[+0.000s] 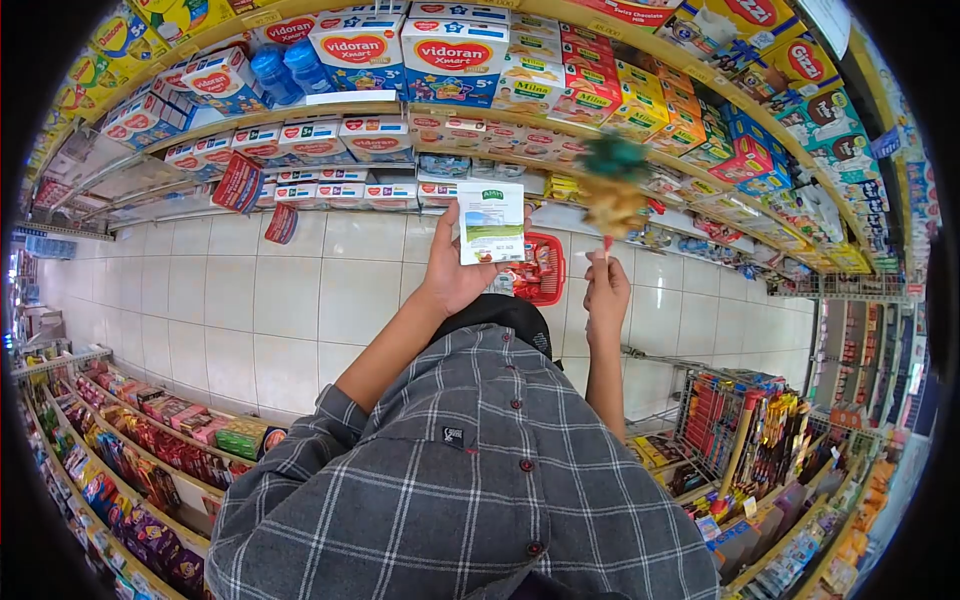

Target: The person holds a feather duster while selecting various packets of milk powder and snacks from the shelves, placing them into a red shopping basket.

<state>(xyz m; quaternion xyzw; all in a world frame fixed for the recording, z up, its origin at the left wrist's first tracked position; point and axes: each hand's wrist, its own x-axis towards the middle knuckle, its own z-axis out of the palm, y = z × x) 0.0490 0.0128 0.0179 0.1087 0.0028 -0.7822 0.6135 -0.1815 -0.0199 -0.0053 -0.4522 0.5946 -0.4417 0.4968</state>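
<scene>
My left hand [457, 275] is closed around a flat white package [491, 226] with a green label at its top and a picture of blue sky and green field. The printed face is turned up toward me. My right hand [606, 288] grips the thin handle of a duster [612, 185], whose green and yellow head is smeared by motion. That head is up in front of the shelf of small boxes. Below the package, a red basket [554, 272] holding red and white packets stands on the floor, partly hidden by the package and my left hand.
Shelves ahead carry blue-and-white Vidoran boxes [455, 55], Milna boxes [530, 80] and two blue bottles [272, 75]. Red tags [238, 183] hang from the shelf edge. Snack racks [130, 480] stand behind on the left, and a wire rack [700, 425] on the right. The floor [285, 290] is pale tile.
</scene>
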